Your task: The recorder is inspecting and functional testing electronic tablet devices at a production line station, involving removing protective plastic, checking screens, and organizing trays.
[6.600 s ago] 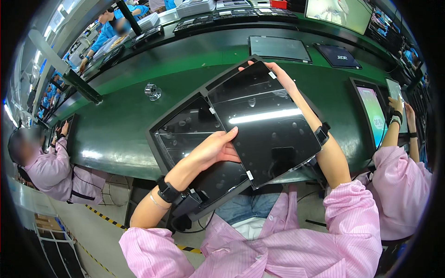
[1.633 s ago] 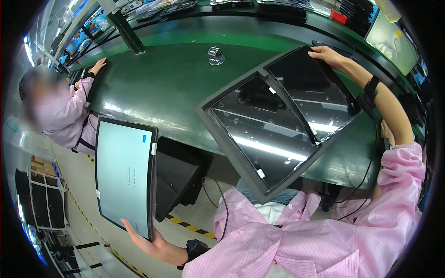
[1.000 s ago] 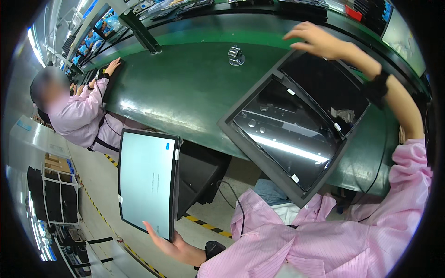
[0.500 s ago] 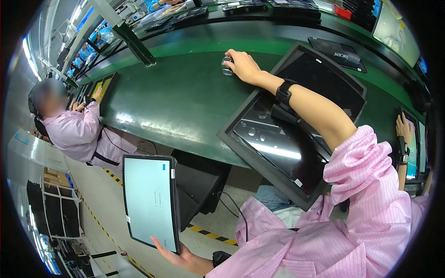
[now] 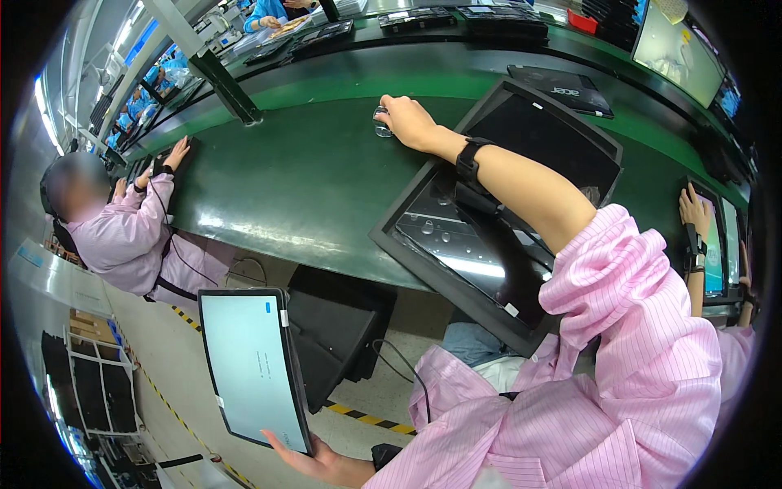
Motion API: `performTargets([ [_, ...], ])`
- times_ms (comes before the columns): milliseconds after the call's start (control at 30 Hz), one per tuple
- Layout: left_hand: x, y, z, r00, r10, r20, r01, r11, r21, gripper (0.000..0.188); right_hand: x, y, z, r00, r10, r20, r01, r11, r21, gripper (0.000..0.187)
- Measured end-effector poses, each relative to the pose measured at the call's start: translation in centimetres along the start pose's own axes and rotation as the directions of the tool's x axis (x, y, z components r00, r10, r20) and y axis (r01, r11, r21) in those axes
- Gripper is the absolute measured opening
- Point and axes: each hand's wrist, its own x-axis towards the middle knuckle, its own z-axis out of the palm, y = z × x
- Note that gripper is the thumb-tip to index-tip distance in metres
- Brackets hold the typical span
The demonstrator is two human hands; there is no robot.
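Note:
My left hand (image 5: pixel 316 463) grips the lower edge of a tablet (image 5: pixel 248 367), held upright out past the bench's near edge. Its screen is lit pale blue-white, with white tabs on the frame. My right hand (image 5: pixel 411 124) reaches across the green bench, fingers closed round a small shiny silver, rounded object (image 5: pixel 380 122) that rests on the bench; its kind I cannot make out. Under my right forearm lies a black-framed tray (image 5: pixel 399 232) with a dark glossy panel (image 5: pixel 460 236) in it. A second dark tray (image 5: pixel 538 134) overlaps behind it.
A black laptop lid (image 5: pixel 562 90) lies beyond the trays. At the left, a co-worker in pink (image 5: pixel 122 236) sits at the bench. Another person's hand (image 5: pixel 694 213) touches a lit tablet at the right. Black foam trays (image 5: pixel 334 318) stand below the bench edge.
The view has shifted slightly, so most things sit a little further left. Both my hands keep their holds. The co-worker at the left has raised a hand over the dark-edged item there.

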Motion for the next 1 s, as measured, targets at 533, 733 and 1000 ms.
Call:
performTargets([
  [533,-0.1,-0.1,0.0,0.988,-0.119,0.098,0.126,0.989,-0.072,0.053,-23.2,-9.2,-25.4,0.421,-0.374,0.826,0.659,0.752,0.005,0.064],
  [733,0.2,-0.3,-1.0,0.978,-0.135,0.161,0.151,0.984,-0.096,0.048,-24.1,-5.3,-22.5,0.385,-0.688,0.616,0.880,0.474,-0.020,0.054],
  [1000,-0.3,-0.1,-2.4,0.991,-0.078,0.112,0.093,0.987,-0.132,0.050,-19.9,-11.5,-8.8,0.510,-0.733,0.450,0.796,0.601,0.075,0.032],
])
